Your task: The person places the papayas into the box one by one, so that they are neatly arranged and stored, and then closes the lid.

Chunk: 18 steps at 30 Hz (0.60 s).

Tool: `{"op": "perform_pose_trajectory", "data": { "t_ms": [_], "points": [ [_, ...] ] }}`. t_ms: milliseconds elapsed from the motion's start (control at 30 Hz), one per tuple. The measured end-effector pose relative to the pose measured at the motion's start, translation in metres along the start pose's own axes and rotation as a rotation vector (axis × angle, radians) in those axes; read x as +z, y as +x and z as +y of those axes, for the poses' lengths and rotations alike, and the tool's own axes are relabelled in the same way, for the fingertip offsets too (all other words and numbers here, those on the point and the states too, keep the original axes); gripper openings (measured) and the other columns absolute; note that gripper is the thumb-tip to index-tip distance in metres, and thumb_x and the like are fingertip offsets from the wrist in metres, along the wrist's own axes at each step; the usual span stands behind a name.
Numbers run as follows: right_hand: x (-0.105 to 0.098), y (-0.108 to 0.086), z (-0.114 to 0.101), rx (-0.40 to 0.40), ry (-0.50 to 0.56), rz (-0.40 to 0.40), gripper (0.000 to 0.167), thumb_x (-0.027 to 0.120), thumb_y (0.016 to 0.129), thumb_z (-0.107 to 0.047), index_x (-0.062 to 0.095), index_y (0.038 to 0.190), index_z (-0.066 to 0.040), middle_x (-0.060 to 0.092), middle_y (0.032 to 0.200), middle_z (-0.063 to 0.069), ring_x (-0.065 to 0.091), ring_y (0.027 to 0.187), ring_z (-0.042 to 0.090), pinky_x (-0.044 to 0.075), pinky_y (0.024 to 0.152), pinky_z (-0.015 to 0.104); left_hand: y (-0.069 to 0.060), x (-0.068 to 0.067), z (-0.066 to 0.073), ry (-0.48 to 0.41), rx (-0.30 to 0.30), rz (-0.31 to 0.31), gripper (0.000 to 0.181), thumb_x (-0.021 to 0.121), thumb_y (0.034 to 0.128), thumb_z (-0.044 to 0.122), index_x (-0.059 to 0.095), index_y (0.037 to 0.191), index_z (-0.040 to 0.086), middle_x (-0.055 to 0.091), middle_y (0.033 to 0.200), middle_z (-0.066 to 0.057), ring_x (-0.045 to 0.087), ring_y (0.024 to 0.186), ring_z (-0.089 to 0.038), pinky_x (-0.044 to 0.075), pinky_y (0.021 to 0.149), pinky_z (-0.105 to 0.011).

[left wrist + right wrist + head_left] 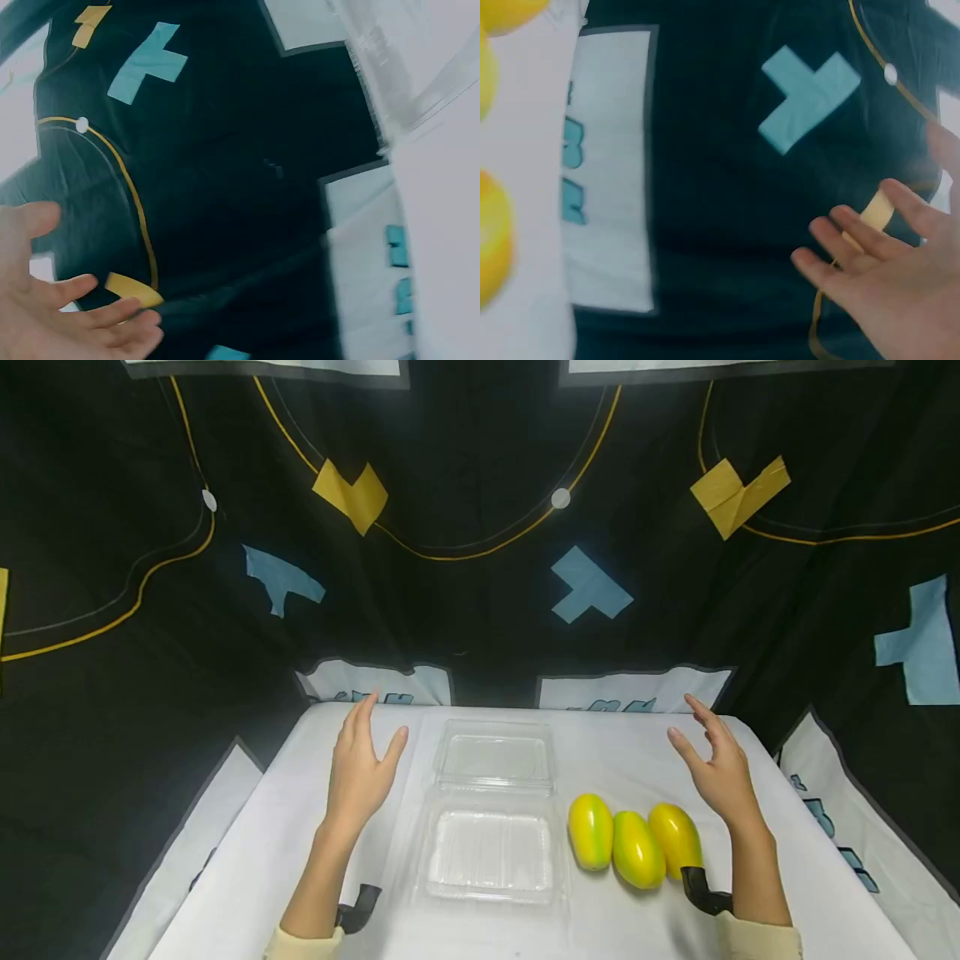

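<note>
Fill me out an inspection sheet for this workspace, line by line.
Surface: table under a white cover.
Job's things: clear plastic clamshell container, lid folded back on the far side; three yellow mango-like fruits outside it, to its right.
Clutter: nothing seen.
Hands: left hand to the left of the container, right hand beyond the fruits on the right; both raised, thumbs apart from fingers, holding nothing.
Cables: nothing seen.
Surroundings: black cloth behind the table, with yellow and pale blue patches and curved yellow lines.
</note>
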State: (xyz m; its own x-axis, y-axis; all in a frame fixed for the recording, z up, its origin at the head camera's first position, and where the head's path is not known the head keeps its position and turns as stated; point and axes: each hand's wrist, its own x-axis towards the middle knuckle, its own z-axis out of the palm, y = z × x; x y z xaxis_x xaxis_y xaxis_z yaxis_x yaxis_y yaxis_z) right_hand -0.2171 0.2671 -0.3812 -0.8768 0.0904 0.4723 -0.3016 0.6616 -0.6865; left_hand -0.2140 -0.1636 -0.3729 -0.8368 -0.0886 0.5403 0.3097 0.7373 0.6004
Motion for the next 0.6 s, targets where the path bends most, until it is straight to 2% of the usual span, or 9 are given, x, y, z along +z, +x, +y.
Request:
{"op": "perform_pose_trajectory", "data": {
  "t_ms": [133,233,267,333,433,500,600],
  "points": [
    [0.001,-0.022,0.025,0.086,0.146,0.094,0.053,0.05,0.096,-0.027,0.031,0.145,-0.022,0.036,0.145,0.008,0.037,0.129,0.022,0.03,0.107,0.034,-0.024,0.011,-0.014,-0.159,-0.062,0.084,0.057,0.054,0.0933,0.026,0.03,0.142,0.007,0.034,0.142,-0.015,0.031,0.131,-0.032,0.028,0.104,-0.054],
    [0.007,-0.037,0.058,0.132,0.28,0.156,0.051,0.049,0.096,-0.024,0.032,0.144,-0.023,0.04,0.142,0.005,0.041,0.125,0.011,0.034,0.101,0.016,-0.041,0.023,-0.026,-0.255,-0.111,0.137,0.055,0.053,0.0941,0.021,0.031,0.141,0.005,0.036,0.141,-0.015,0.033,0.129,-0.031,0.03,0.103,-0.051],
    [0.01,-0.042,0.069,0.145,0.327,0.173,0.051,0.05,0.096,-0.022,0.033,0.144,-0.023,0.041,0.141,0.004,0.042,0.123,0.008,0.034,0.099,0.013,-0.047,0.027,-0.031,-0.277,-0.124,0.151,0.054,0.053,0.0942,0.02,0.031,0.141,0.005,0.037,0.14,-0.015,0.034,0.128,-0.031,0.031,0.103,-0.05],
    [0.015,-0.051,0.085,0.183,0.353,0.182,0.051,0.048,0.097,-0.025,0.031,0.145,-0.024,0.04,0.141,0.003,0.041,0.123,0.005,0.034,0.097,0.009,-0.057,0.036,-0.039,-0.301,-0.142,0.171,0.053,0.052,0.0944,0.019,0.031,0.141,0.004,0.038,0.14,-0.015,0.036,0.127,-0.031,0.032,0.103,-0.049],
    [0.021,-0.065,0.095,0.265,0.387,0.189,0.052,0.046,0.098,-0.027,0.028,0.146,-0.024,0.039,0.141,0.006,0.039,0.123,0.006,0.033,0.097,0.009,-0.072,0.049,-0.05,-0.32,-0.146,0.154,0.054,0.052,0.0945,0.018,0.03,0.142,0.003,0.037,0.14,-0.016,0.036,0.127,-0.032,0.032,0.102,-0.051],
    [0.023,-0.073,0.095,0.334,0.393,0.179,0.052,0.043,0.098,-0.029,0.025,0.147,-0.024,0.036,0.142,0.008,0.036,0.125,0.006,0.032,0.098,0.009,-0.081,0.057,-0.057,-0.329,-0.136,0.119,0.055,0.052,0.0945,0.018,0.029,0.142,0.003,0.035,0.141,-0.017,0.034,0.127,-0.033,0.032,0.102,-0.052],
    [0.027,-0.081,0.102,0.412,0.468,0.167,0.052,0.041,0.099,-0.026,0.023,0.148,-0.021,0.032,0.142,0.013,0.035,0.123,0.007,0.032,0.098,0.009,-0.094,0.068,-0.063,-0.341,-0.129,0.052,0.057,0.053,0.094,0.021,0.028,0.143,0.004,0.031,0.143,-0.017,0.03,0.13,-0.035,0.029,0.102,-0.055]
  ]
}}
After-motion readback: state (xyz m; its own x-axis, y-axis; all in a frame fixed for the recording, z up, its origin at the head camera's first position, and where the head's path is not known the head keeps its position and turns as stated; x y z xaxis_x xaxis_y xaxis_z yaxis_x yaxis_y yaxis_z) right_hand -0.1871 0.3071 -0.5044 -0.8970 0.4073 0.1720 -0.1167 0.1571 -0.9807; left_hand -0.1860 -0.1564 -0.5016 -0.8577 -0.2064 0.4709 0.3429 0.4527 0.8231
